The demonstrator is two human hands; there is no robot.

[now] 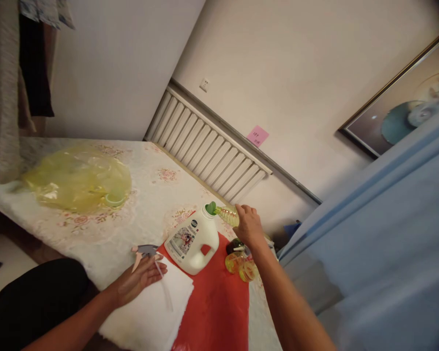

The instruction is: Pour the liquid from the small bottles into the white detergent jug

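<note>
My right hand (249, 225) is closed around a small clear bottle of yellow liquid (227, 215), tipped on its side with its mouth at a green funnel (211, 208) in the neck of a white jug (192, 241). The jug stands on a red cloth (215, 302). My left hand (141, 280) rests on a folded white towel (151, 312), fingers closed on a grey spray trigger head (145, 252) whose clear tube trails across the towel.
Small glass bottles (240, 265) of yellow liquid stand right of the jug. A yellow plastic bag (76, 179) lies on the floral bedcover (149, 195). A white radiator (208, 148) lines the wall. Blue fabric (380, 234) fills the right.
</note>
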